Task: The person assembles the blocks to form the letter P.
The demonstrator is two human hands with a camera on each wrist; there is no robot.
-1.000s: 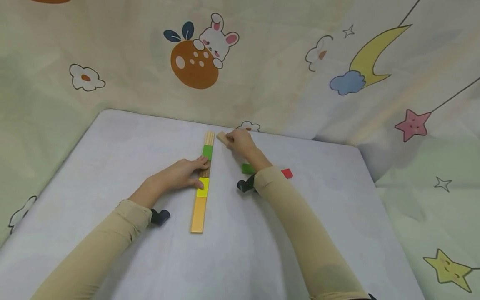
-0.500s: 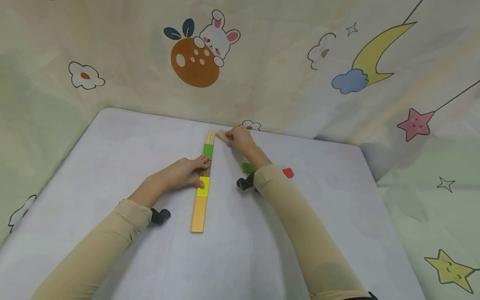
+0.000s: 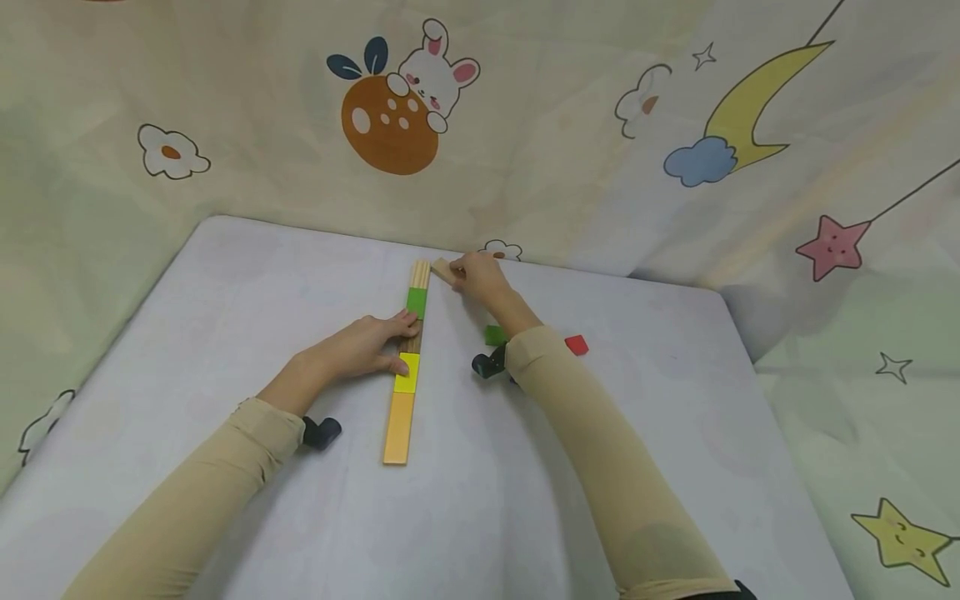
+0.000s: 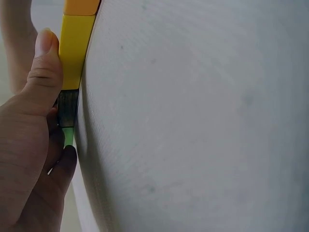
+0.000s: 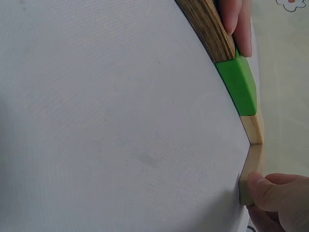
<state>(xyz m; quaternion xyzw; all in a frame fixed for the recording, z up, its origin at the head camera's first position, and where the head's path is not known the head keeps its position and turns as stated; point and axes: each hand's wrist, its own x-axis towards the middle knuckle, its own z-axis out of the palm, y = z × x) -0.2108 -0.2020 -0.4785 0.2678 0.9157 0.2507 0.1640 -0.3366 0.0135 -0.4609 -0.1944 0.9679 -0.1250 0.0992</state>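
Beside the block row [image 3: 410, 377], the right hand [image 3: 481, 278] pinches a pale block [image 3: 442, 269].

We see an orange block [image 3: 399, 429], a yellow block [image 3: 406, 377], a brown block [image 5: 207, 30] streaked with darker grain, a green block [image 5: 238, 87], a pale tan block [image 5: 250, 166], a red piece [image 3: 577, 345] and a white surface [image 3: 285, 287].

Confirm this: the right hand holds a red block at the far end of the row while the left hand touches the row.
Wrong colour: the right hand holds a pale block at the far end of the row, as the right wrist view shows; the left hand touches the row.
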